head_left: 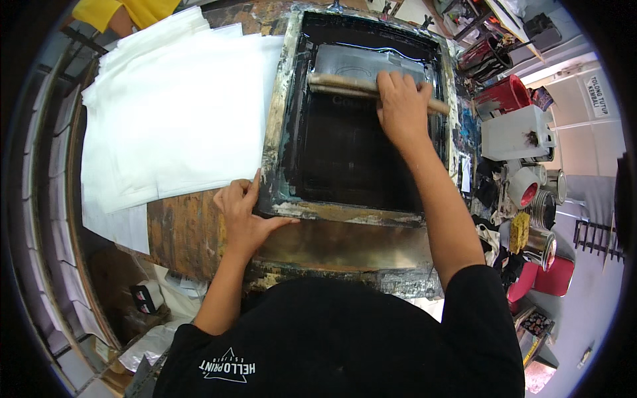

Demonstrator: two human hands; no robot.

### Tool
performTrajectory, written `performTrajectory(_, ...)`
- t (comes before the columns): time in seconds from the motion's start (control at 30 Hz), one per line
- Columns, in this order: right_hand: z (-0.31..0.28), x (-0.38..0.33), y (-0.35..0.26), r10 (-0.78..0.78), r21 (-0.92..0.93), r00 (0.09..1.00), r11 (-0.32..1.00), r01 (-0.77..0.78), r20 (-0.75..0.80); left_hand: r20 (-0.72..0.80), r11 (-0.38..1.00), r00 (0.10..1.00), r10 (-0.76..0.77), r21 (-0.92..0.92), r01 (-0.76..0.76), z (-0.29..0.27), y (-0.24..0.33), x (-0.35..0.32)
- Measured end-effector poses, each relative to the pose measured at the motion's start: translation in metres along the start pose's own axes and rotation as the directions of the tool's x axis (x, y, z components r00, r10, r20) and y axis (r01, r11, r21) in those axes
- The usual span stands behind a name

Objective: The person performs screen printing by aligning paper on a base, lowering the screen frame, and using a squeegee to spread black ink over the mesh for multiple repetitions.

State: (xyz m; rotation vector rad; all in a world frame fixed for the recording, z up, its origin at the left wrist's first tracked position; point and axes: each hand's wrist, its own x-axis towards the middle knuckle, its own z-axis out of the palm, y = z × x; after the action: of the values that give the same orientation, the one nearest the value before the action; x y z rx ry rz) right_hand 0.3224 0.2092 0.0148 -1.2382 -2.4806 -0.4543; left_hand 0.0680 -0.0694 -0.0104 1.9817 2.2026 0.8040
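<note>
In the right hand (403,109) — a squeegee (352,85); against the left hand (241,215) — a frame (352,213).

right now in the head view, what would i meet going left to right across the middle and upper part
Rack → paper stack → screen → red bucket → wall sign

The squeegee (345,83) is light brown, the screen (352,156) black with a grey far part, its frame (332,211) tan smeared with black and white. Left, the paper (176,113) is white, the table (186,229) streaked brown; right, the bucket (507,95) is red, the sponge (519,232) yellow; near, the shirt (371,338) is black, printed white.
</note>
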Motion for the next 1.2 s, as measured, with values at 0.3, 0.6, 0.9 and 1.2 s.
performTrajectory(0.3, -0.097, -0.112, -0.070, 0.022, 0.068, 0.983, 0.997, -0.035, 0.184, 0.001, 1.000, 1.000, -0.014, -0.023, 0.014, -0.001, 0.002, -0.002)
performTrajectory(0.6, -0.124, -0.142, -0.077, -0.032, 0.129, 0.963, 0.992, -0.002, 0.267, -0.070, 1.000, 0.997, -0.024, -0.009, 0.024, -0.004, 0.005, -0.007)
performTrajectory(0.9, -0.196, -0.097, -0.067, 0.041, 0.122, 0.997, 0.992, -0.033, -0.065, -0.190, 0.574, 0.957, -0.218, -0.818, -0.032, -0.041, 0.056, 0.036)
performTrajectory(1.2, -0.279, 0.046, -0.022, 0.042, 0.088, 0.961, 0.996, -0.018, -0.273, -0.358, 0.529, 0.852, -0.382, -0.841, -0.116, 0.009, -0.001, 0.194)
